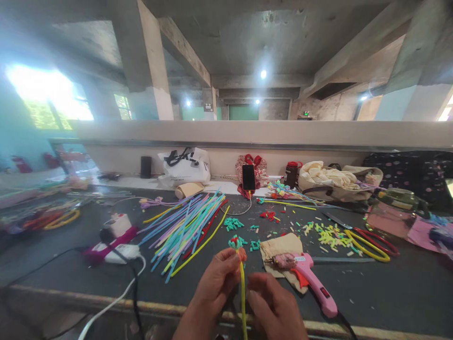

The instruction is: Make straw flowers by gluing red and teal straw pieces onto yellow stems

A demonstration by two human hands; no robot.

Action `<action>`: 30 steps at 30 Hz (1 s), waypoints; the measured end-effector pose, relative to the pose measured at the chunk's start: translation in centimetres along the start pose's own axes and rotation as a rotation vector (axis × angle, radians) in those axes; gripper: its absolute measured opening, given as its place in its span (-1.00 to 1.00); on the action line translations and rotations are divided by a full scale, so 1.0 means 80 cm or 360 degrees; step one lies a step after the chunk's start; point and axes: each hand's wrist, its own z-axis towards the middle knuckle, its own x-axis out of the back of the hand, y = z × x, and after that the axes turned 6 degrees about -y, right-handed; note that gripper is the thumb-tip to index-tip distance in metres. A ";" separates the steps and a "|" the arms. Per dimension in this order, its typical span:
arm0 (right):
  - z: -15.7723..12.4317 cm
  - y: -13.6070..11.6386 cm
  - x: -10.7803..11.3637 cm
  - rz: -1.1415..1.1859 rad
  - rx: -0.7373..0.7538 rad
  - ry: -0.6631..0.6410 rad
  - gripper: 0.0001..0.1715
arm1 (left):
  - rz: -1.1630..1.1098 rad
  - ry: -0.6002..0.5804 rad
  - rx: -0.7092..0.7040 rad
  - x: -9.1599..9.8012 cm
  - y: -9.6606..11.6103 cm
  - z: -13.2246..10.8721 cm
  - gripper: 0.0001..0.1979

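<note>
Between the thumb and fingers of my left hand (220, 278) is a yellow pipe cleaner stem (242, 295), gripped just under its top. A small flower head (236, 242) of teal and red pieces sits on that top, above my fingertips. The stem hangs down past the table's front edge. My right hand (274, 304) is just right of the stem, its fingers bent and loosely apart, holding nothing that I can see. Close by on the right, a pink glue gun (314, 278) lies with its nozzle on a beige cloth (281, 245).
Pipe cleaners (193, 231) in several colours lie left of centre. Cut teal pieces (233, 224), red pieces (269, 216) and yellow pieces (332, 236) are scattered behind. Scissors (371, 243) lie right. A power strip (122, 252) with cables is left; a phone (248, 177) stands behind.
</note>
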 end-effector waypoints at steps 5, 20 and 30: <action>0.032 -0.006 -0.009 0.0643 -0.0132 -0.0018 -0.66 | 0.0122 -0.0074 0.0078 -0.007 -0.005 -0.007 -0.84; 0.025 -0.004 -0.003 0.0670 -0.0152 0.0012 -0.65 | 0.0383 0.0015 -0.0009 -0.019 -0.002 -0.008 -0.82; 0.028 0.007 0.026 0.0955 -0.0177 0.0229 -0.69 | 0.0597 0.0069 -0.0040 -0.016 0.000 -0.015 -0.77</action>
